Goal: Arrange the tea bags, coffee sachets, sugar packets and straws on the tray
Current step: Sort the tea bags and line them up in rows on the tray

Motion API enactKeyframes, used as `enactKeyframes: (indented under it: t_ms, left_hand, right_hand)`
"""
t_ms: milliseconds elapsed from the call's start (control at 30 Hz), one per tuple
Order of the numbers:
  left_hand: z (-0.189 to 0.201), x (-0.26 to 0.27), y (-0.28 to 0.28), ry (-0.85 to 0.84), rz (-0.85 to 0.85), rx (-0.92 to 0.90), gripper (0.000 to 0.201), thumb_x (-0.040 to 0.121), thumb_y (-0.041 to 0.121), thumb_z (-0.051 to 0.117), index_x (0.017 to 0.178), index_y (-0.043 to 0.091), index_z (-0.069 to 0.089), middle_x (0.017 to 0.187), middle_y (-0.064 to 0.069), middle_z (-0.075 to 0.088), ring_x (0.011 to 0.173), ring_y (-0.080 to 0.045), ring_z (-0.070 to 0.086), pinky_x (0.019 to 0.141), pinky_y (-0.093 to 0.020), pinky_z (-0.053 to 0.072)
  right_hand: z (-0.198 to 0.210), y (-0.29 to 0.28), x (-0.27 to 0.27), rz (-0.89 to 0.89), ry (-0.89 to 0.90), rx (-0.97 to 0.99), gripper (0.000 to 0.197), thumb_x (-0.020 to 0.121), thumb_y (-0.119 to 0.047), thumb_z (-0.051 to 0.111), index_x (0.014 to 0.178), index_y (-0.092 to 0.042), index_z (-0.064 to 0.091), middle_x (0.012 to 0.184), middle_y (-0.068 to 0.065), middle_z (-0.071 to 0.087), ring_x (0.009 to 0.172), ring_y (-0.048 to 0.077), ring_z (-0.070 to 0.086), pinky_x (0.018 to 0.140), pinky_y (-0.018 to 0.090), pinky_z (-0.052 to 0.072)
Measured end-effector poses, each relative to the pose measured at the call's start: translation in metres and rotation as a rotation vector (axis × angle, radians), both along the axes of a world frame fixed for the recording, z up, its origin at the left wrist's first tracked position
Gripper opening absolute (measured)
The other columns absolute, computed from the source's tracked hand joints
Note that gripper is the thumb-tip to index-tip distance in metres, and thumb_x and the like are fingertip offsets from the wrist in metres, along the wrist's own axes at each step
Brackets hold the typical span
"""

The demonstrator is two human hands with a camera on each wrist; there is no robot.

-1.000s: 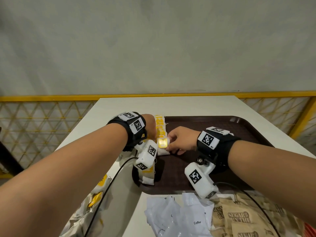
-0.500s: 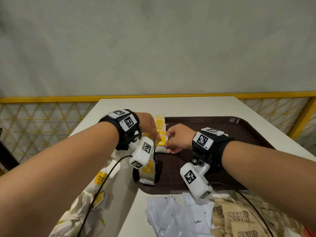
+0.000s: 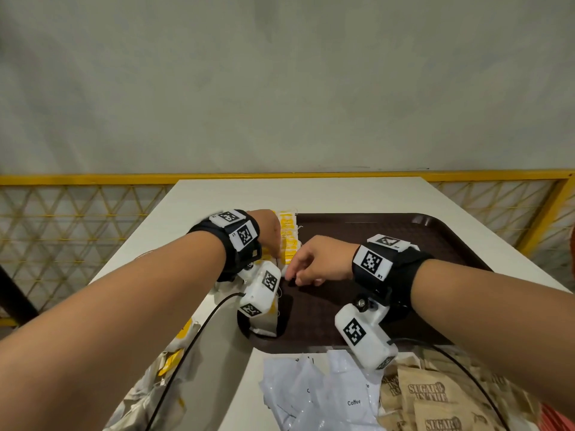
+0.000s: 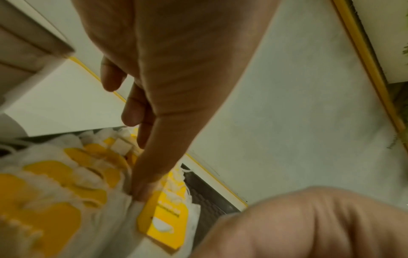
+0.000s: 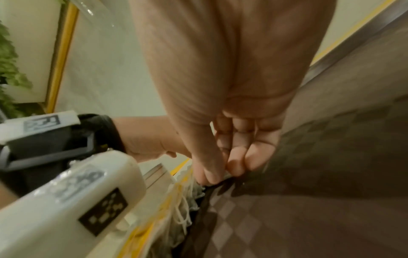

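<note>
The tea bag (image 4: 163,221) lies between both hands, in a row (image 3: 287,234) running straight ahead along the tray (image 3: 342,228) rim. The right hand (image 3: 320,259) pinches its edge; the left hand (image 3: 269,231) presses it with one straight digit. Behind the right hand: sachets (image 3: 342,399) marked "Coffee", packets (image 3: 429,396) marked "SUGAR IN THE"

Both hands meet fingertip to fingertip, arms stretched fwd.

L hand (image 3: 270,233) and R hand (image 3: 317,259) sit just beside each other, with bare forearms converging from either side and knuckles up. L: one straight digit presses tip-down on a tea bag (image 4: 167,221); the other fingers (image 4: 132,115) are loosely curled above it and hold nothing. R: palm down, thumb & fingertips (image 5: 235,166) drawn together, pinching the tea bag at its edge. L hand lies a bit farther fwd than R.
</note>
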State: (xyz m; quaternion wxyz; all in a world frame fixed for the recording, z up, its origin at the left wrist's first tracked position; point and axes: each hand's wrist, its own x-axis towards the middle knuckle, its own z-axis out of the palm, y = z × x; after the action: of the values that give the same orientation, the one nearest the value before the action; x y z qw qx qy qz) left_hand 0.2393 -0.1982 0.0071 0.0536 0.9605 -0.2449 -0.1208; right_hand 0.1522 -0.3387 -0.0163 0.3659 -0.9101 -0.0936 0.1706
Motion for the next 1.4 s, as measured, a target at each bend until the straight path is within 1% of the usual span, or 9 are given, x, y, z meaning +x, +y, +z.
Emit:
enactKeyframes:
  t_ms: [167, 333, 433, 700, 833, 1067, 1133, 1200, 1400]
  left_hand:
    - [0.001, 0.0, 0.002, 0.019, 0.005, -0.055, 0.025, 0.078, 0.026, 0.076, 0.097, 0.009, 0.075, 0.104, -0.004, 0.071, 0.096, -0.017, 0.064, 0.084, -0.031, 0.051]
    - [-0.003, 0.0, 0.001, 0.016, 0.019, -0.039, 0.029, 0.073, 0.034, 0.08, 0.09, 0.011, 0.075, 0.098, -0.002, 0.072, 0.097, -0.018, 0.065, 0.084, -0.032, 0.053]
    - [0.0, -0.003, 0.001, 0.017, -0.001, -0.041, 0.025, 0.072, 0.036, 0.08, 0.084, 0.016, 0.07, 0.09, 0.001, 0.068, 0.086, -0.014, 0.061, 0.075, -0.028, 0.049]
    - [0.014, -0.002, 0.014, 0.006, 0.056, -0.193, 0.018, 0.076, 0.023, 0.078, 0.083, 0.016, 0.062, 0.092, 0.0, 0.061, 0.083, -0.014, 0.054, 0.06, -0.018, 0.04]
    - [0.013, -0.005, 0.014, 0.001, 0.087, -0.191, 0.02, 0.078, 0.02, 0.077, 0.092, 0.014, 0.065, 0.094, 0.001, 0.057, 0.087, -0.013, 0.051, 0.056, -0.015, 0.036]
    - [0.007, -0.006, 0.014, 0.003, 0.1, -0.167, 0.017, 0.077, 0.022, 0.078, 0.087, 0.016, 0.065, 0.087, 0.004, 0.057, 0.083, -0.012, 0.052, 0.055, -0.017, 0.036]
    - [0.007, -0.006, 0.016, -0.004, 0.107, -0.163, 0.017, 0.078, 0.021, 0.077, 0.09, 0.014, 0.068, 0.089, 0.002, 0.06, 0.084, -0.013, 0.054, 0.057, -0.017, 0.039]
    - [0.007, -0.004, 0.017, -0.006, 0.12, -0.17, 0.019, 0.079, 0.02, 0.076, 0.095, 0.011, 0.07, 0.094, -0.001, 0.064, 0.087, -0.014, 0.056, 0.06, -0.018, 0.041]
    - [0.008, 0.003, 0.016, 0.003, 0.144, -0.185, 0.022, 0.08, 0.018, 0.075, 0.1, 0.009, 0.072, 0.108, -0.007, 0.069, 0.096, -0.019, 0.061, 0.079, -0.028, 0.047]
  right_hand:
    - [-0.002, 0.006, 0.003, 0.052, -0.084, -0.153, 0.02, 0.087, -0.004, 0.065, 0.104, -0.009, 0.074, 0.073, -0.008, 0.065, 0.051, -0.006, 0.053, 0.056, 0.007, 0.042]
    - [-0.001, 0.01, 0.002, 0.099, -0.16, -0.274, 0.022, 0.088, -0.004, 0.063, 0.106, -0.009, 0.073, 0.105, 0.002, 0.072, 0.078, 0.002, 0.056, 0.068, 0.006, 0.039]
    - [0.001, 0.006, 0.002, 0.103, -0.078, -0.232, 0.022, 0.09, -0.007, 0.062, 0.111, -0.008, 0.071, 0.089, -0.003, 0.069, 0.057, -0.007, 0.054, 0.059, 0.003, 0.041]
    - [0.007, -0.01, 0.011, -0.505, 0.077, 0.445, 0.019, 0.093, 0.009, 0.047, 0.103, 0.0, 0.061, 0.083, 0.012, 0.059, 0.079, 0.021, 0.059, 0.081, 0.031, 0.053]
    - [-0.01, 0.0, 0.021, -0.465, 0.013, 0.279, 0.022, 0.086, 0.002, 0.052, 0.079, -0.019, 0.054, 0.085, 0.005, 0.055, 0.083, 0.022, 0.054, 0.087, 0.038, 0.051]
    - [-0.018, 0.026, 0.025, -0.484, 0.011, 0.154, 0.041, 0.083, 0.007, 0.046, 0.062, -0.023, 0.028, 0.066, -0.006, 0.028, 0.052, 0.013, 0.03, 0.047, 0.022, 0.026]
    - [-0.018, 0.025, 0.028, -0.469, 0.0, 0.153, 0.018, 0.081, 0.005, 0.047, 0.075, -0.011, 0.054, 0.076, -0.006, 0.046, 0.059, 0.016, 0.046, 0.055, 0.022, 0.041]
    - [-0.025, 0.018, 0.036, -0.465, -0.006, 0.171, 0.041, 0.076, -0.003, 0.051, 0.115, -0.004, 0.063, 0.102, 0.006, 0.066, 0.087, 0.028, 0.065, 0.082, 0.036, 0.055]
    - [-0.013, 0.009, 0.041, -0.51, -0.046, 0.153, 0.034, 0.085, 0.0, 0.05, 0.117, 0.006, 0.059, 0.12, 0.028, 0.06, 0.114, 0.043, 0.056, 0.093, 0.046, 0.049]
